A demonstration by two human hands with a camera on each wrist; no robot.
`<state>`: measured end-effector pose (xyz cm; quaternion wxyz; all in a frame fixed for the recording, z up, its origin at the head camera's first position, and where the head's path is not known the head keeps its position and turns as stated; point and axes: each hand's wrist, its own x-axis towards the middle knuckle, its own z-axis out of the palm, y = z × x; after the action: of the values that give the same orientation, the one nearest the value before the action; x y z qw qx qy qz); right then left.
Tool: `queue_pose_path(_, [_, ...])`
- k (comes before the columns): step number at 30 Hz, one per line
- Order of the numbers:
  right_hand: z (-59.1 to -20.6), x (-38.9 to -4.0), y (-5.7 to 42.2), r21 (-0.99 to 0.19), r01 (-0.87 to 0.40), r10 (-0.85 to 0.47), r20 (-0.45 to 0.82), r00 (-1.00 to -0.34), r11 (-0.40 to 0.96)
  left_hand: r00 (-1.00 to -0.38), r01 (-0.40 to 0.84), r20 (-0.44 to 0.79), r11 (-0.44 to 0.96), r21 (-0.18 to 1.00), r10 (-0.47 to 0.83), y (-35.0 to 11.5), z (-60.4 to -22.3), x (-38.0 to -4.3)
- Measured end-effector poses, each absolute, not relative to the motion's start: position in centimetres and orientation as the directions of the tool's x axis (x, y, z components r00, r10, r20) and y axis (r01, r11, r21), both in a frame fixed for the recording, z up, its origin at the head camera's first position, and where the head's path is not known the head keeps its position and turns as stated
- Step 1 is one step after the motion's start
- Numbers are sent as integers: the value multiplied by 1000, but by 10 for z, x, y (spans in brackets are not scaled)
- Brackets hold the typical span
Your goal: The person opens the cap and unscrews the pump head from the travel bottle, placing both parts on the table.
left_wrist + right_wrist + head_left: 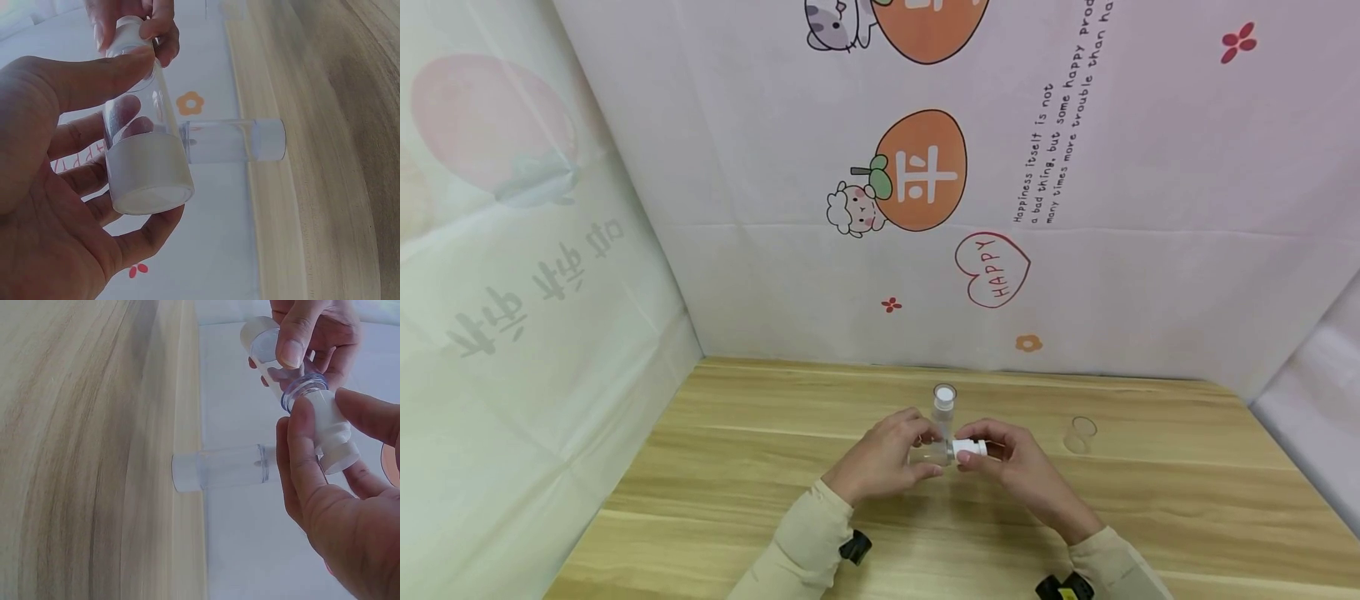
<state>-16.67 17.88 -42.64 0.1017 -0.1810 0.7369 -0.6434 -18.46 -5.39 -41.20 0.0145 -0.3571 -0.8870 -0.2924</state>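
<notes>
A clear bottle with a white base (150, 165) is held on its side above the table by my left hand (883, 457), thumb and fingers curled round its body. My right hand (1018, 462) pinches the white pump head (328, 419) at the bottle's neck. Whether the head is fully seated cannot be told. Just behind the hands stands a second clear bottle (219, 140), upright on the table, with a white pump top (944, 397) visible in the head view. Fingers hide part of the held bottle.
A clear cap (1079, 437) stands on the wood-grain table (1180, 483) to the right of the hands. Printed white cloth (775, 275) hangs along the table's back edge, with more cloth at the left and right sides.
</notes>
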Motion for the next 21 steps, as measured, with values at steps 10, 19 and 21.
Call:
queue_pose_path(10, [-425,-167,181,-972,-201,-404,137,-905,119,-751,632,217,585,509,624,-55,-412,-184])
queue_pose_path(19, [-425,-166,186,-965,-213,-369,144,-918,154,-766,613,213,588,528,607,-59,-414,-186])
queue_pose_path(21, [-425,-166,188,-963,-214,-348,147,-926,164,-770,608,212,591,531,602,-61,-414,-186])
